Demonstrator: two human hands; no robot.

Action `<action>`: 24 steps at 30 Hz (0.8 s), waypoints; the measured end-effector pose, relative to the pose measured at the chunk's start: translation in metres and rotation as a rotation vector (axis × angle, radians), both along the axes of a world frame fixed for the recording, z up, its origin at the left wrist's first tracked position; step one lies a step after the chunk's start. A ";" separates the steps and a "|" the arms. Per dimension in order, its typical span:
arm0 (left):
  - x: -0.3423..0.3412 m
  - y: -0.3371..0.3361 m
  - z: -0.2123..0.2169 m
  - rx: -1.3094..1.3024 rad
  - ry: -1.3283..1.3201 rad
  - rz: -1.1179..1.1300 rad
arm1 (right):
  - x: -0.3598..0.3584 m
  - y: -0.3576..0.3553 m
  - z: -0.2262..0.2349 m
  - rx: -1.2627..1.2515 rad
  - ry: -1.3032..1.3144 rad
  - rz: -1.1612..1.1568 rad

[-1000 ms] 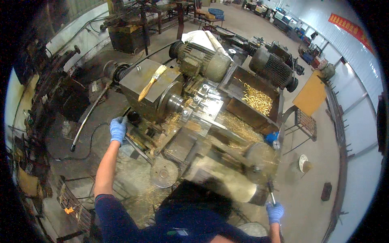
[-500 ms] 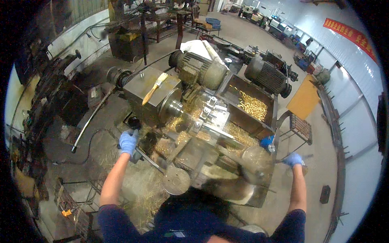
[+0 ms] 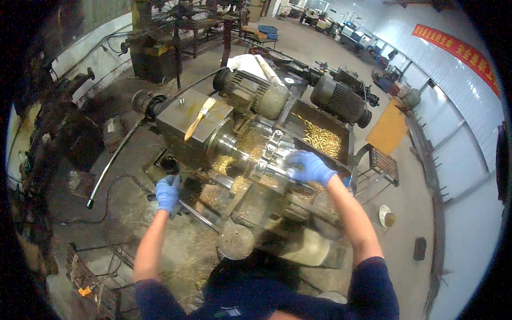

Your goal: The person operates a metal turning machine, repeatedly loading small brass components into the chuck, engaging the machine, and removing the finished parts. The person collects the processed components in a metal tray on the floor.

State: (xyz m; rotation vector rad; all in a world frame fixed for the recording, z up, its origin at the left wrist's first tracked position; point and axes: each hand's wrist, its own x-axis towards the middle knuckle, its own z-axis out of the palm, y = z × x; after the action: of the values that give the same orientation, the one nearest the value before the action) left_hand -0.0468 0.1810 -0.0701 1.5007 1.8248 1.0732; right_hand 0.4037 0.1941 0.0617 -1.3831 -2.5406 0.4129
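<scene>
Both my hands wear blue gloves over a small metal-turning lathe. My left hand [image 3: 168, 193] is closed at the upper end of a metal lever [image 3: 198, 216], which slants down to a round metal disc [image 3: 236, 241]. Over the tool post [image 3: 274, 146] reaches my right hand [image 3: 310, 167], its fingers blurred and pointing left; whether they hold anything cannot be seen. Left of the tool post is the shiny spindle chuck [image 3: 226, 144]. A paintbrush [image 3: 198, 121] with a wooden handle lies on the headstock [image 3: 178, 120].
Behind my right hand, a metal tray [image 3: 298, 120] holds many small brass-coloured parts [image 3: 322, 140]. Golden chips [image 3: 223, 164] lie under the chuck. Two motors [image 3: 250, 90] stand at the back. A long bar [image 3: 114, 162] slants out at left, and a slatted stand [image 3: 383, 164] is at right.
My right hand has swung left and inward from the machine's right end to the tool post. My left hand stays at the lever. The whole view has shifted slightly.
</scene>
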 end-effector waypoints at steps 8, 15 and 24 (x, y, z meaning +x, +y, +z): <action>-0.103 0.030 -0.073 -0.098 0.339 -0.056 | 0.076 -0.071 0.012 -0.013 -0.222 -0.482; -0.104 0.014 -0.062 -0.340 0.940 -0.418 | 0.082 -0.094 0.009 0.201 -0.232 -0.633; -0.048 -0.030 -0.118 0.030 0.575 0.213 | 0.105 -0.185 -0.023 0.128 0.122 -0.837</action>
State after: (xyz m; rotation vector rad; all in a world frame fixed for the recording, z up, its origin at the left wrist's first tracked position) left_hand -0.0947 0.1506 -0.1880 1.7934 2.4079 0.8100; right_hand 0.5091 0.0089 0.0382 -2.0938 -1.6386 0.1576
